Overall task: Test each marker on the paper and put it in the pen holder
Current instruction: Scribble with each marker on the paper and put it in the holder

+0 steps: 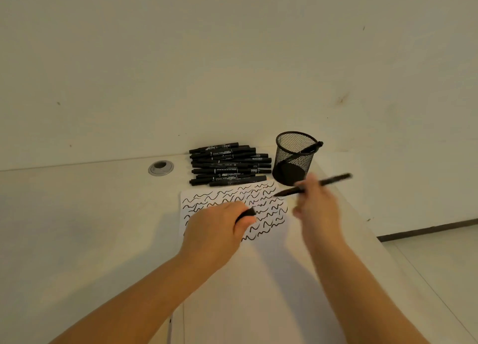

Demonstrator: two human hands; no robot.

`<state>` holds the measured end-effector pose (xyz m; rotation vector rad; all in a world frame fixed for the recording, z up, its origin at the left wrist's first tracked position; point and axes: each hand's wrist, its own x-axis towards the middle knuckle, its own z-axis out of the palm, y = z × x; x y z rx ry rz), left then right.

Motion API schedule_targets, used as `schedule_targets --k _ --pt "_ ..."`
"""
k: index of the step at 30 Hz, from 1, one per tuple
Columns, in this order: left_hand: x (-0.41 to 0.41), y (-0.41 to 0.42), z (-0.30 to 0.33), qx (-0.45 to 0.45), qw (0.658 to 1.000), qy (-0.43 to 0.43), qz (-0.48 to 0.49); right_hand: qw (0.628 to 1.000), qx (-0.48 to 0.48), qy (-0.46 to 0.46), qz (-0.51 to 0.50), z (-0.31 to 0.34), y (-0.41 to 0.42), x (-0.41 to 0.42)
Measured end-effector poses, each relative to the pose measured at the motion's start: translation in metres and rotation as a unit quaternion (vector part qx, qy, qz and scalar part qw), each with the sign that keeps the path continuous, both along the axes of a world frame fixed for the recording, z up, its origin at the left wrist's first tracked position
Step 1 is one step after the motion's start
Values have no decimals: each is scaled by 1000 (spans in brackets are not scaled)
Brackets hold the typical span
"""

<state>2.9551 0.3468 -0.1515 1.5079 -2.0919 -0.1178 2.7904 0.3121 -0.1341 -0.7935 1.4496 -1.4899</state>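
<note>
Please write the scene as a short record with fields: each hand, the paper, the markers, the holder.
left hand: left hand grips a small black cap above the paper
right hand: right hand holds an uncapped marker, tip toward the paper; blurred
paper: white sheet, upper part covered with black wavy lines
marker pile: black markers stacked behind the paper, left of the holder
pen holder: black mesh cup, upright, with one marker leaning inside
table: pale desk with a round cable port

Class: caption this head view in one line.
Right hand holds a marker over scribbled paper; left hand grips its cap.
</note>
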Motion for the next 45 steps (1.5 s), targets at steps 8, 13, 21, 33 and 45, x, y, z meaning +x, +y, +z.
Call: schedule_targets --k 8,13,21,33,45 --pt "16 -12 -16 72 996 46 -30 988 -9 144 53 -26 -4 -35" --pt "14 -12 -30 64 996 36 -57 980 -45 167 103 -39 0 -36" --pt "18 -12 -33 92 990 83 -65 972 -37 226 43 -43 -3 -40" --pt "20 -11 -32 128 984 104 -67 963 -42 261 43 -46 -3 -42" --pt "18 -8 -26 122 980 143 -68 986 -105 101 86 -11 1 -15"
